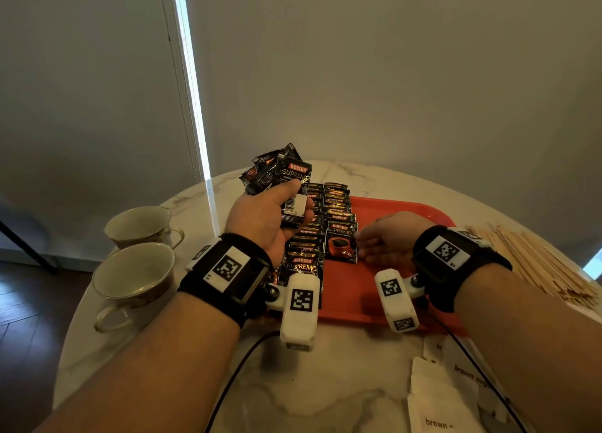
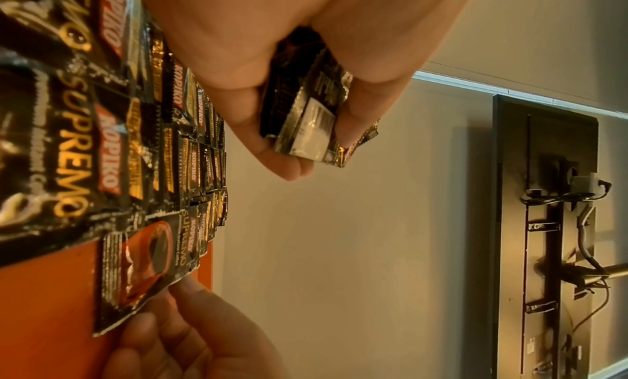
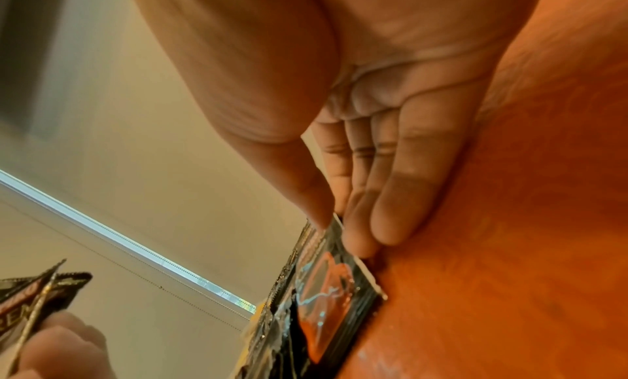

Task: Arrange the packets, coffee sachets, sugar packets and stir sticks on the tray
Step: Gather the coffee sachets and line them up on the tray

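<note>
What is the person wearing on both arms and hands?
Both forearms are bare, with no sleeves or gloves. Each wrist carries a black strap with a white plate bearing a black square code. A white boxy camera housing with similar codes hangs under each wrist, with a thin black cable trailing.

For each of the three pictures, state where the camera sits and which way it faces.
Head: above, looking down at tray, both forearms and hands.
Left wrist: under left hand gripping a sachet bundle, facing the wall across the laid rows.
Right wrist: under right hand, fingers straight along the tray, at the front sachet.
All views share that front sachet.
</note>
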The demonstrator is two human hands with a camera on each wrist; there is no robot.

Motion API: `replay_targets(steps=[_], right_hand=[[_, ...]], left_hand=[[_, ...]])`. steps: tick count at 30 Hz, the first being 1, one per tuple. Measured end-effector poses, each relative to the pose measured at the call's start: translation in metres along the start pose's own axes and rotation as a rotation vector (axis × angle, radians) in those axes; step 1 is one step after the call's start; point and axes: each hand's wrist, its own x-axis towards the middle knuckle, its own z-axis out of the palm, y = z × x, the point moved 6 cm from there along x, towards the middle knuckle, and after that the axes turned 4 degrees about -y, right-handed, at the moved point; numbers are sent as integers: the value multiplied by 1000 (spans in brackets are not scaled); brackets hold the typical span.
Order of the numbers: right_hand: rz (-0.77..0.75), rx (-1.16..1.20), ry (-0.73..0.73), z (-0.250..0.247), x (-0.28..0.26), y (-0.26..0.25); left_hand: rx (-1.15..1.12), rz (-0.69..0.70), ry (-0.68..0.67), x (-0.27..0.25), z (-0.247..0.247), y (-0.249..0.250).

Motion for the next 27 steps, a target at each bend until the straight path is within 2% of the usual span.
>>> replay_targets(steps=[11, 14, 17, 20, 24, 27], right_hand=[[-19, 106, 22, -9, 6, 3], [-122, 196, 7, -9, 3, -9], [-275, 314, -173, 5, -11, -30], [-383, 232, -281, 19, -24, -44], [-458, 258, -249, 22, -27, -52], [-470, 294, -160, 15, -26, -54]], left_hand=[[38, -18, -5, -2, 4, -7], [48, -57, -17, -3, 7, -10], [84, -87, -62, -5, 11, -14], [117, -83, -115, -9, 15, -16], [101, -93, -140, -10, 18, -15], [24, -56, -78, -7, 15, -10]])
